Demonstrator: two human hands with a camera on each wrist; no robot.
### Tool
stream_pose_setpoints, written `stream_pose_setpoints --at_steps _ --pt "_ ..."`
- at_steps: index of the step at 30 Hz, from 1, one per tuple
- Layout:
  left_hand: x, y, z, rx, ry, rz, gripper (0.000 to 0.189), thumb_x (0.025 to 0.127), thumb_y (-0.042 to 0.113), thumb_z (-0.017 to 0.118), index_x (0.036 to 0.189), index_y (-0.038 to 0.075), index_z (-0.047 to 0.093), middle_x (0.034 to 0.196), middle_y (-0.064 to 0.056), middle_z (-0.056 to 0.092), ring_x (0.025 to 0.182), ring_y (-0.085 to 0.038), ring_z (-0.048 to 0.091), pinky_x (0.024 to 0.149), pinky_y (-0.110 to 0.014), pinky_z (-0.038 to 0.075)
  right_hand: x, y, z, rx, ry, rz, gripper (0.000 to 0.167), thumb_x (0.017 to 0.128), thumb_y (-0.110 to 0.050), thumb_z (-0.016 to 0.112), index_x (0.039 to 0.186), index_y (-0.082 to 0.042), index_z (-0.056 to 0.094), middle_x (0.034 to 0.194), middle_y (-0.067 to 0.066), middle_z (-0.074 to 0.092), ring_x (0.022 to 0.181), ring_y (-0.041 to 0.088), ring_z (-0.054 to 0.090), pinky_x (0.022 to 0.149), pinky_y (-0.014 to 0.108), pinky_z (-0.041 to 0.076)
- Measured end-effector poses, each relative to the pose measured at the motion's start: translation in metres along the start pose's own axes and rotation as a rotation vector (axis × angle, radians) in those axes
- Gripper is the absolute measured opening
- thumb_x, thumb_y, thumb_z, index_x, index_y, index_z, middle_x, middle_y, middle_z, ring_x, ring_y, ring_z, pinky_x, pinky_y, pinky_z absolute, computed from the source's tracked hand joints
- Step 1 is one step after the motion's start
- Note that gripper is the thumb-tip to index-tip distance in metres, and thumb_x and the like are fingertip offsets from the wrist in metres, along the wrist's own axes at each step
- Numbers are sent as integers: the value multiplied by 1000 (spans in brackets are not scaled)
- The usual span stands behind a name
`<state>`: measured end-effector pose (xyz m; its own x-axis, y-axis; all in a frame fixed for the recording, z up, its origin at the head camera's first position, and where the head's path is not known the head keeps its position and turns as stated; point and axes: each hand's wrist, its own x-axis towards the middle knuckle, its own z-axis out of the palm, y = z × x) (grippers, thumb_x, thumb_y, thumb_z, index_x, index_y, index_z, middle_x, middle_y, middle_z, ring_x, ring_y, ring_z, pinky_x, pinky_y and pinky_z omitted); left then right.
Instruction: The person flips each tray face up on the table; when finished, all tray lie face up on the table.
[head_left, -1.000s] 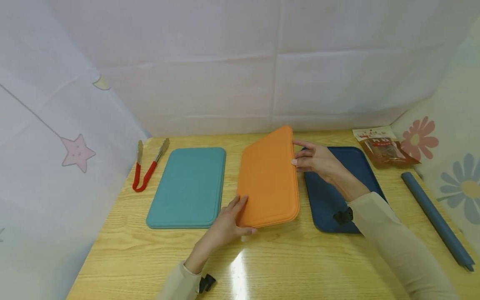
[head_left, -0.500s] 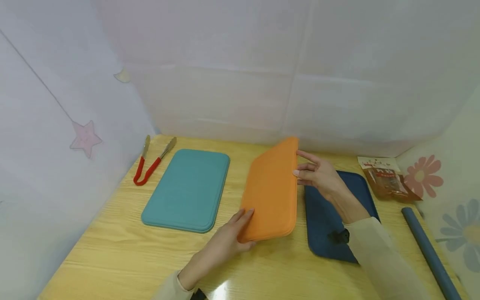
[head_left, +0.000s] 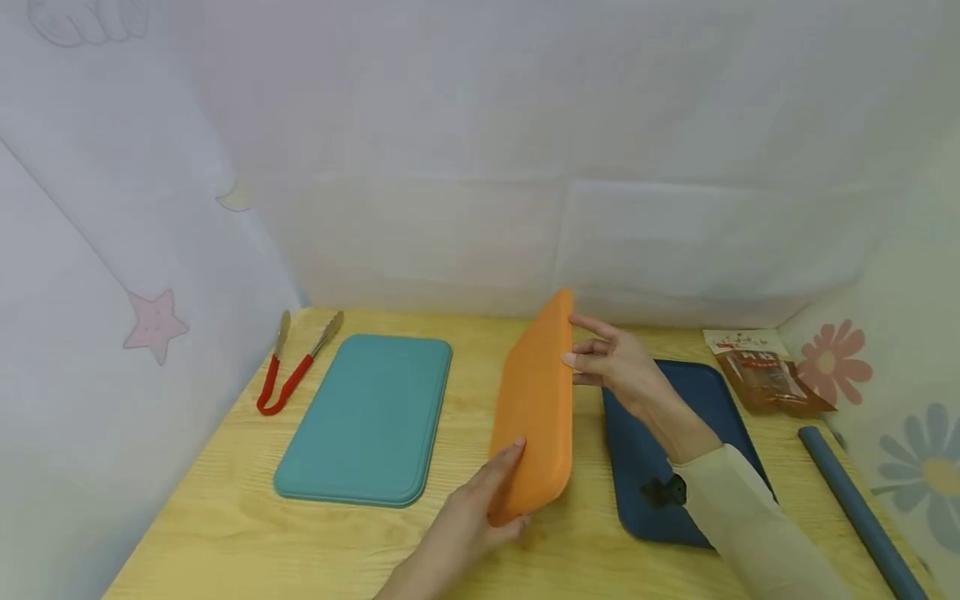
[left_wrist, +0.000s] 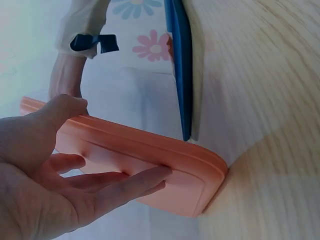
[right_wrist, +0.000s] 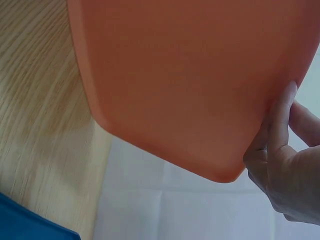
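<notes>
An orange tray (head_left: 534, 408) stands steeply tilted on its side above the table, its flat underside facing left. At its near end my left hand (head_left: 468, 517) grips the rim; the left wrist view shows the thumb over the edge and the fingers against the underside (left_wrist: 150, 172). My right hand (head_left: 626, 371) pinches the raised edge near the far end, with fingers on the hollow side (right_wrist: 200, 85) in the right wrist view. To the left lies a teal tray (head_left: 363, 421), underside up. A dark blue tray (head_left: 675, 450) lies partly hidden under my right forearm.
Tongs with red handles (head_left: 285, 387) lie at the far left of the wooden table (head_left: 247, 517). A brown snack packet (head_left: 768, 375) sits at the back right, and a dark grey-blue roll (head_left: 858, 508) lies along the right edge. White cloth (head_left: 420, 242) hangs behind.
The orange tray has tilted further toward upright, turned by both hands, which keep their hold on it. The head view has shifted, while the other things stay in place.
</notes>
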<state>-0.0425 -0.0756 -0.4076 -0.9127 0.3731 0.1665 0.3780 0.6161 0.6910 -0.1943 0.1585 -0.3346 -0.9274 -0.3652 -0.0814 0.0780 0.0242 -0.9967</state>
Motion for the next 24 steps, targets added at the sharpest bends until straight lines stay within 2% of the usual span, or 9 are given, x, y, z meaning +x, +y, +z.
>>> stream_pose_setpoints --at_steps 2,6,12,16,20,23,24 --pt "-4 5 3 -12 18 1 85 86 22 74 155 25 24 149 -5 41 127 -28 50 98 -43 46 -1 1 5 11 -4 11 70 89 -5 69 150 -15 37 95 4 60 87 18 63 83 42 55" --pt "-8 11 4 -43 88 43 91 84 18 75 156 26 20 147 -5 44 119 -26 56 90 -39 52 1 -1 14 25 -13 19 70 89 -4 69 150 -16 37 98 7 60 92 21 63 85 47 53" --pt "0 22 2 -67 198 118 95 81 11 77 156 22 20 139 -12 52 100 -20 64 72 -27 56 5 -10 20 28 11 -1 68 88 -4 69 149 -16 39 100 10 57 95 24 62 83 43 55" --pt "6 31 -1 -55 254 146 93 80 11 78 155 23 23 133 -12 56 81 -13 63 61 -21 53 5 -15 23 24 28 4 69 88 -5 70 148 -16 39 100 11 56 98 26 62 83 44 55" --pt "11 41 -6 -8 307 180 89 81 14 77 154 22 27 137 -6 55 58 -2 51 52 -13 45 4 -18 26 16 42 14 68 88 -5 70 148 -15 39 101 11 56 98 25 62 83 43 55" --pt "15 47 -10 25 354 206 84 83 14 76 153 21 30 137 -6 55 53 -1 50 50 -11 44 5 -20 30 11 45 10 67 89 -4 69 148 -14 39 101 11 55 97 24 62 81 42 56" --pt "16 49 -12 31 367 214 82 83 14 75 152 21 32 137 -6 55 58 -3 56 51 -12 46 5 -20 31 13 46 8 67 89 -4 69 148 -14 39 101 11 55 97 24 62 81 42 56"
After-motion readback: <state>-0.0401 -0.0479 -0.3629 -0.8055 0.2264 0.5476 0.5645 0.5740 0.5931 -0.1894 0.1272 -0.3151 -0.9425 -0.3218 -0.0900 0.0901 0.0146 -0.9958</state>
